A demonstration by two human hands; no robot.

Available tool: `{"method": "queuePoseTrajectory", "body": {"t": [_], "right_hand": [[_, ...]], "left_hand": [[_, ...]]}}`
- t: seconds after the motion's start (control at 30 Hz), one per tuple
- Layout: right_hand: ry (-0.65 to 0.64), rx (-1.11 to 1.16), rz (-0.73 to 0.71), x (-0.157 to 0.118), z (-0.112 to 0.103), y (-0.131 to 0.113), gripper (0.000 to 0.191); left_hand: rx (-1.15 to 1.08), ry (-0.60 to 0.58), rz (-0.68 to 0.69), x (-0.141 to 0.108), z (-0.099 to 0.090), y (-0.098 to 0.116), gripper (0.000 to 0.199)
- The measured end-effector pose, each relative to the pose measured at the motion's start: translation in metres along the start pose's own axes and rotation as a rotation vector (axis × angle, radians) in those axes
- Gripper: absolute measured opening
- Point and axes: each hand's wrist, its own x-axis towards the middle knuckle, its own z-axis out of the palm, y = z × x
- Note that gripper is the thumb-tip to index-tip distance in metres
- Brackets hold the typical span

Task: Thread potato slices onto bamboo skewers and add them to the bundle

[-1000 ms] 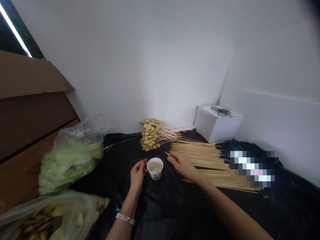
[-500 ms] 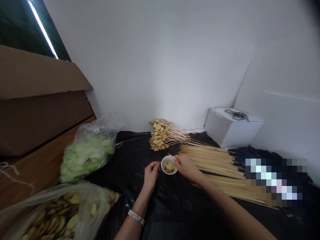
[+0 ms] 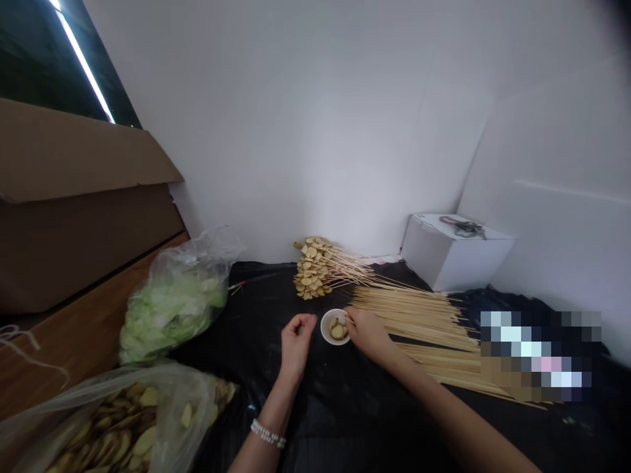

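Observation:
In the middle of the black-covered surface is a small white paper bowl (image 3: 324, 328) with a few potato slices (image 3: 338, 330) inside. My right hand (image 3: 369, 334) is closed at the bowl's right rim, thumb and fingers gripping it. To the left of the bowl, apart from it, my left hand (image 3: 297, 345) has its thumb and fingertips pinched together; anything between them is too small to make out. Just behind the bowl lies a pile of potato slices on skewers (image 3: 313, 268), sticks pointing right. Bare wooden skewers (image 3: 419, 312) lie in bundles beside my right hand and forearm.
An open clear bag of potato slices (image 3: 118, 433) sits at front left. Behind it stands a bag of cut green leaves (image 3: 170, 315). A cardboard box (image 3: 83, 243) is at far left. Against the back wall at right is a white box (image 3: 456, 256) with a dark item on top.
My left hand has drawn slightly away from the bowl, widening the gap. The bowl has shifted a little to the right with my right hand, and the slices inside sit differently.

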Motion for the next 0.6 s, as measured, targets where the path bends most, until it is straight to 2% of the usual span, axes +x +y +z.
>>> {"method": "queuePoseTrajectory", "body": {"t": [0.1, 0.2, 0.27, 0.33, 0.43, 0.5, 0.6], "right_hand": [[-0.009, -0.017, -0.011, -0.003, 0.000, -0.003, 0.025], [-0.024, -0.026, -0.027, -0.005, 0.000, -0.006, 0.025], [-0.029, -0.026, -0.033, -0.005, 0.000, -0.008, 0.026], [-0.032, -0.019, -0.040, -0.006, 0.000, -0.010, 0.027], [-0.035, -0.005, -0.046, -0.009, 0.000, -0.014, 0.027], [-0.038, 0.003, -0.050, -0.011, 0.001, -0.017, 0.027], [-0.046, 0.012, -0.057, -0.013, 0.001, -0.023, 0.027]], "left_hand": [[0.079, -0.078, 0.040, -0.002, 0.003, 0.013, 0.024], [0.246, -0.216, 0.104, -0.005, 0.008, 0.026, 0.016], [0.413, -0.287, 0.193, -0.008, 0.012, 0.035, 0.012], [0.574, -0.344, 0.305, -0.011, 0.016, 0.041, 0.017], [0.705, -0.517, 0.455, -0.014, 0.017, 0.042, 0.024], [0.764, -0.652, 0.472, -0.016, 0.015, 0.038, 0.026], [0.895, -0.763, 0.423, -0.017, 0.011, 0.034, 0.030]]}}
